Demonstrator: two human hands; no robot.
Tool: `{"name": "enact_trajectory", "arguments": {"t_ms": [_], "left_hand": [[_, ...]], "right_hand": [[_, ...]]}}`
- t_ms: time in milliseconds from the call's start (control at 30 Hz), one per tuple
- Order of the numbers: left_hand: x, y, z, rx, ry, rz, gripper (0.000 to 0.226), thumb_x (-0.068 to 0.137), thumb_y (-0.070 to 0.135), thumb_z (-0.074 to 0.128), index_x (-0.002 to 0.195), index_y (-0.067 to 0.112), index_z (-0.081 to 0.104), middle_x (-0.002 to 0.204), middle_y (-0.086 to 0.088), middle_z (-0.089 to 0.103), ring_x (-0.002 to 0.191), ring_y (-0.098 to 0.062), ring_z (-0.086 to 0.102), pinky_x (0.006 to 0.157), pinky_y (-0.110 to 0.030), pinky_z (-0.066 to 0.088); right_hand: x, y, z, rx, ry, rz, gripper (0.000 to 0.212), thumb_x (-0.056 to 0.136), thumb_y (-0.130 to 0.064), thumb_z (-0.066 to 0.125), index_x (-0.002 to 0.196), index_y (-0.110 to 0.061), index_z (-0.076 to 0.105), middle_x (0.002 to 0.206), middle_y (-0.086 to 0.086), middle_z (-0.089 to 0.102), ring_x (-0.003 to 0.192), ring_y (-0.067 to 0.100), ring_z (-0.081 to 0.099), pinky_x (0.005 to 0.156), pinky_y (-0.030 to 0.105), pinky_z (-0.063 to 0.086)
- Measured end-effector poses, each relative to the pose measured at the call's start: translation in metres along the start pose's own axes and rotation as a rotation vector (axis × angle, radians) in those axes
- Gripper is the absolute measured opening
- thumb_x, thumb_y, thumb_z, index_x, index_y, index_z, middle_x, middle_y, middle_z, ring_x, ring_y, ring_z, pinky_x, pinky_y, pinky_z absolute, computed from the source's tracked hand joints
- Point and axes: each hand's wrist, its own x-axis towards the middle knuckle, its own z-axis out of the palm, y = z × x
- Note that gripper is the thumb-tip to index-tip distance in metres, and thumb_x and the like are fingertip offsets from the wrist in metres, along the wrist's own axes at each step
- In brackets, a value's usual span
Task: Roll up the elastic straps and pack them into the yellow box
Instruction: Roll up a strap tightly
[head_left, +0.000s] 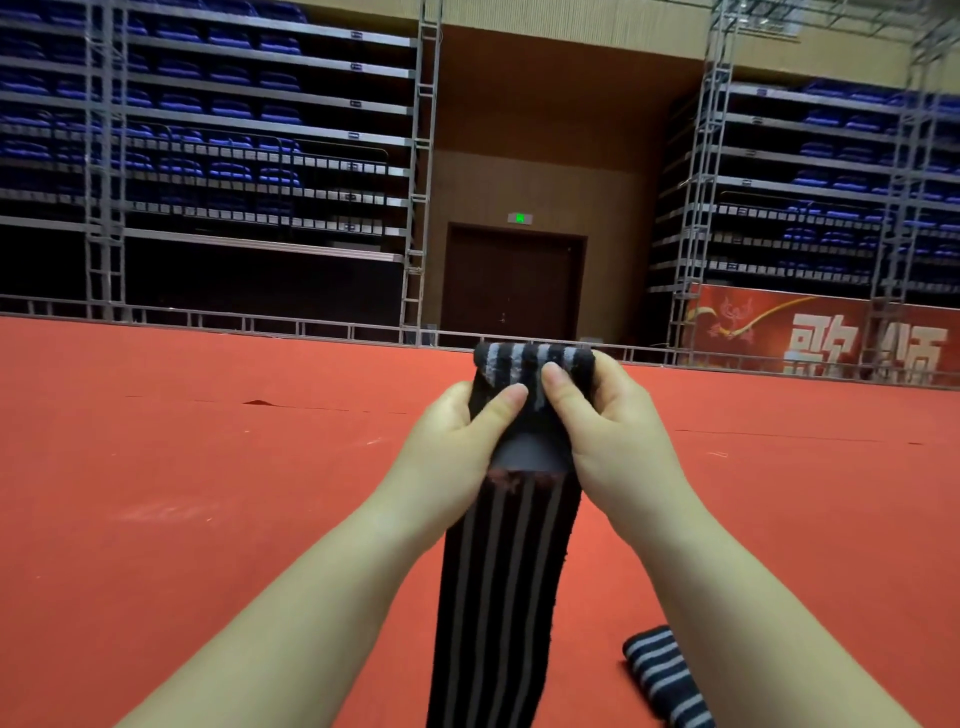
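Note:
A black elastic strap with grey stripes (504, 582) hangs down between my forearms to the bottom edge of the view. Its top end is folded over at chest height. My left hand (452, 441) grips the fold from the left, thumb pressed on the front. My right hand (613, 421) grips it from the right, thumb on the striped fold. A grey patch shows on the strap just below my thumbs. A second striped strap (665, 675) lies on the floor at the lower right. No yellow box is in view.
A wide red carpeted floor (208, 493) stretches ahead. At its far edge runs a low metal rail (260, 325), with truss towers, tiers of blue seats, a brown door (511, 286) and a red banner (831, 332) behind.

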Motion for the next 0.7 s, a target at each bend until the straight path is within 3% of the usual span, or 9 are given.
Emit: {"name": "enact_trajectory", "arguments": {"t_ms": [100,200,433,500,600,700], "left_hand": [[-0.001,0.000,0.000,-0.050,0.087,-0.015,0.020,0.094,0.023,0.052,0.104,0.008,0.061,0.101,-0.008,0.072,0.093,-0.017,0.069,0.080,-0.027,0.056],[-0.001,-0.003,-0.001,-0.051,0.151,-0.037,0.022,0.095,0.027,0.051,0.106,0.010,0.059,0.100,-0.009,0.071,0.092,-0.020,0.070,0.082,-0.036,0.056],[-0.011,-0.008,0.004,-0.016,-0.073,-0.144,0.017,0.094,0.026,0.052,0.103,0.017,0.063,0.096,0.000,0.073,0.085,-0.010,0.070,0.072,-0.020,0.057],[-0.014,-0.013,0.005,0.023,-0.002,-0.104,0.013,0.094,0.025,0.053,0.099,0.018,0.063,0.092,0.001,0.073,0.084,-0.010,0.070,0.070,-0.020,0.056],[-0.014,-0.018,0.005,0.046,0.120,-0.011,0.010,0.093,0.022,0.055,0.098,0.018,0.062,0.091,0.001,0.072,0.084,-0.010,0.069,0.069,-0.022,0.054],[-0.012,-0.020,0.001,-0.005,0.071,0.001,0.013,0.091,0.017,0.057,0.102,0.013,0.063,0.094,-0.004,0.072,0.088,-0.016,0.069,0.072,-0.027,0.054]], "right_hand": [[-0.005,0.005,-0.001,0.152,-0.072,0.217,0.016,0.094,-0.020,0.055,0.101,-0.011,0.067,0.099,0.004,0.073,0.095,0.015,0.068,0.084,0.029,0.053],[-0.015,0.014,-0.004,0.077,-0.208,0.382,0.024,0.094,-0.028,0.055,0.097,-0.009,0.069,0.096,0.012,0.073,0.083,0.019,0.067,0.077,0.037,0.051],[-0.017,0.014,-0.014,-0.066,0.040,0.066,0.015,0.094,-0.017,0.054,0.087,-0.019,0.067,0.086,0.002,0.073,0.083,0.015,0.069,0.076,0.035,0.054],[-0.020,0.016,-0.013,-0.064,0.026,0.108,0.014,0.094,-0.018,0.054,0.088,-0.019,0.067,0.087,0.001,0.074,0.084,0.013,0.069,0.076,0.033,0.055],[-0.022,0.014,-0.012,0.036,-0.086,0.315,0.012,0.093,-0.022,0.057,0.093,-0.017,0.068,0.090,0.002,0.075,0.086,0.018,0.071,0.077,0.035,0.057],[-0.023,0.013,-0.016,-0.005,-0.126,0.327,0.013,0.092,-0.023,0.058,0.096,-0.015,0.068,0.091,0.003,0.075,0.088,0.020,0.071,0.083,0.043,0.056]]}}
